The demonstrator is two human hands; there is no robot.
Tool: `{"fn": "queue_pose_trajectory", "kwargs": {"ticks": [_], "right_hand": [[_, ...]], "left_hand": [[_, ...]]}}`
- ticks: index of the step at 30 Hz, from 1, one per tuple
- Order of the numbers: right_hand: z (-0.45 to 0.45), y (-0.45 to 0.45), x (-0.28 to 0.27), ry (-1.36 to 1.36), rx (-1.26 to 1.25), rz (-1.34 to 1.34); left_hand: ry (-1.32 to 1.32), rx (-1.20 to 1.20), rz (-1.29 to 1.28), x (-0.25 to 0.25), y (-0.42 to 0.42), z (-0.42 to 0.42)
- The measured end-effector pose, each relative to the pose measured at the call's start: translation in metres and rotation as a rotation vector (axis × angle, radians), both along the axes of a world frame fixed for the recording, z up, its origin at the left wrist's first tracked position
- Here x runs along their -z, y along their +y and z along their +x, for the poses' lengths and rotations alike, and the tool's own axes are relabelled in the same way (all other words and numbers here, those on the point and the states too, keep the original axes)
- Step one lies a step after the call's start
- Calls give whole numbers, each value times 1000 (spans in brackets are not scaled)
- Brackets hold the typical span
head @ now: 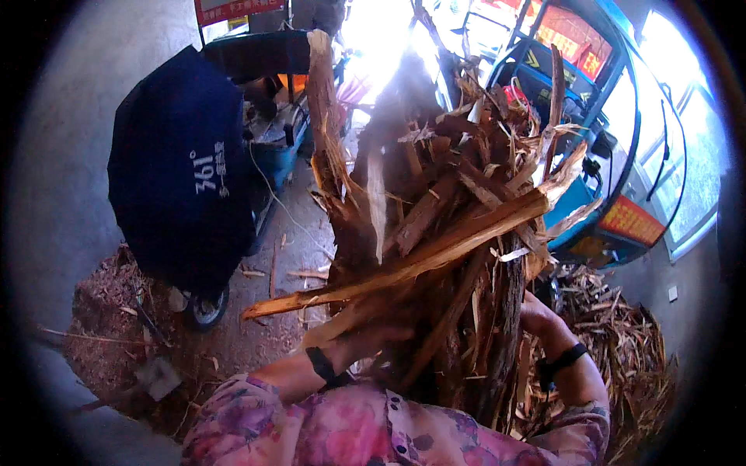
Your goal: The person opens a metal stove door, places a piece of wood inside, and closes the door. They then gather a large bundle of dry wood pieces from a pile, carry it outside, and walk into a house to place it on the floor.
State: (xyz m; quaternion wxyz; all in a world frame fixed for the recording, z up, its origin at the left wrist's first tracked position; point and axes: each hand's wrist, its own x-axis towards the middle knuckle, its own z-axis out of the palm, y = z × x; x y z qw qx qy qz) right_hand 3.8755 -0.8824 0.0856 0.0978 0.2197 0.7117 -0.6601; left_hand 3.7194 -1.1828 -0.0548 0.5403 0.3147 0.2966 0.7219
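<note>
A large armful of split wood and bark strips (408,215) rises in front of my chest, held between my two arms. My left hand (379,339) reaches across the front of the bundle, dim and blurred, its fingers pressed against the wood. Around the far right side of it curls my right hand (533,311), with the fingers hidden behind a long bark slab (506,326). One long split stick (408,262) lies slantwise over the bundle, its narrow end sticking out to the left. A thicker, ragged piece (329,128) stands upright on the left side.
At left, a dark blue cover (180,169) with printed writing drapes over a wheeled vehicle (210,309). A blue-framed vehicle (629,105) stands at right. Bark scraps are heaped on the floor at right (618,349) and left (111,314). A thin cord (280,201) hangs beside the cover.
</note>
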Motion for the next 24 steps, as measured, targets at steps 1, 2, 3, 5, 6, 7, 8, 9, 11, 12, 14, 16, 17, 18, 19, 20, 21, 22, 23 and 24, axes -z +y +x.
{"fn": "queue_pose_trajectory", "kwargs": {"ticks": [1, 2, 3, 5, 6, 7, 8, 9, 11, 12, 14, 16, 17, 18, 19, 20, 21, 22, 23, 24], "right_hand": [[-11, 9, 0, 7, -4, -3], [-23, 15, -1, 25, -12, 9], [-34, 21, -4, 14, -33, 22], [-61, 28, -23, 16, -48, 56], [-75, 40, -21, 28, -36, 16], [-88, 41, -25, 44, -54, 38], [-102, 37, -29, 57, -69, 60], [-115, 40, -31, 70, -87, 82], [-135, 73, -17, 57, -101, 72], [-148, 91, -11, 46, -84, 42], [-190, 113, -19, 74, -67, 80], [-227, 157, -17, 75, -104, 68], [-245, 177, -15, 79, -125, 61], [-258, 191, -10, 101, -111, 55], [-267, 201, 1, 122, -96, 45], [-277, 212, 2, 144, -76, 44], [-288, 226, -1, 131, -82, 34], [-300, 240, -6, 105, -92, 13], [-316, 253, -12, 78, -100, -8], [-334, 266, -18, 81, -104, -32]], "left_hand": [[3, -1, 0, 0, 8, -10], [6, -3, -2, 0, 16, -21], [10, -3, -6, 3, 27, -30], [27, 18, -19, 1, 45, -52], [35, 23, -34, -1, 50, -65], [31, 24, -44, 0, 56, -75], [27, 31, -50, 2, 63, -85], [22, 33, -62, 5, 70, -95], [18, 65, -71, 7, 92, -119], [17, 72, -79, 8, 103, -134], [23, 75, -90, 6, 128, -171], [34, 73, -106, 5, 156, -205], [38, 74, -113, 4, 170, -222], [45, 67, -117, 3, 185, -238], [45, 74, -135, 4, 199, -252], [49, 77, -138, 2, 213, -267], [53, 85, -142, 0, 227, -280], [51, 81, -148, -5, 239, -295], [47, 78, -154, -11, 252, -311], [41, 77, -156, -19, 264, -326]]}}
